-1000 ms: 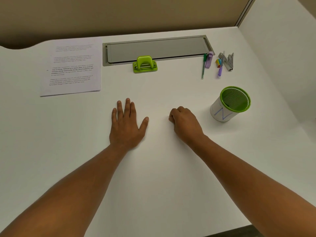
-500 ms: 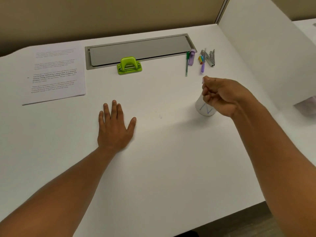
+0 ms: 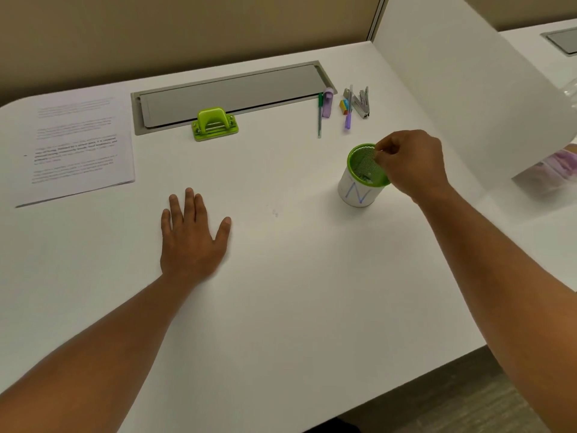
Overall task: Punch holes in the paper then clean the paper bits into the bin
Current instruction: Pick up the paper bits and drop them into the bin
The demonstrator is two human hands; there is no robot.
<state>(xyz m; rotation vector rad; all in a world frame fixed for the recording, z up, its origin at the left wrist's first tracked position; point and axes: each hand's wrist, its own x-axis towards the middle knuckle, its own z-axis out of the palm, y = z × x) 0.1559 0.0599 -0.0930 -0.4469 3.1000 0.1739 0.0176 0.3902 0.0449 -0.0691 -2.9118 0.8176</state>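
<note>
Over the mouth of the green mesh bin, the right hand hangs with its fingertips pinched together at the far rim; half a second ago it was higher and covered the bin's opening, and a second ago it lay curled on the table near the left hand. Whether the narrow grip holds any paper bits I cannot tell; they are too small to see. A few pale bits show at the bottom of the bin. The left hand lies flat, palm down, fingers spread and pointing away from the person, as in both earlier frames; its grip is wide and holds nothing.

A faint speck mark sits on the table between the two hands. The bin stands upright with a white wrap bearing a blue "N", and the right hand hides its right rim. Far left lies the printed paper stack, flat, its long axis running away from the person, well apart from the bin. The green hole punch sits at the front edge of the grey cable tray cover, handle facing the person. Behind the bin lie a green pen, a purple pen, a lilac eraser case, a multicoloured eraser and a metal stapler. A white partition rises to the right.
</note>
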